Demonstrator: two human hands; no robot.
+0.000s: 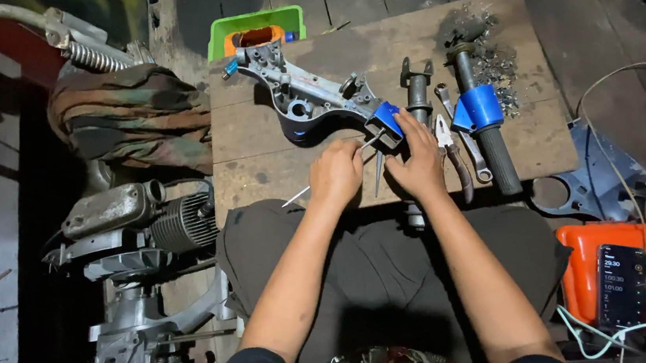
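My left hand (336,171) grips a thin metal screwdriver (295,196), its tip aimed at a small blue switch housing (386,119). That housing sits at the right end of a grey metal handlebar casting (300,92) lying on a wooden board (264,136). Fingers of my right hand (418,159) rest on the blue housing and steady it. A dark pointed tool (378,171) lies on the board between my hands.
Right of my hands lie pliers (455,159), a wrench (469,144) and a black handlebar grip with a blue clamp (483,118). A green tray (255,29) stands behind. An engine (153,224) sits at left, an orange box (624,250) with a phone (621,285) at right.
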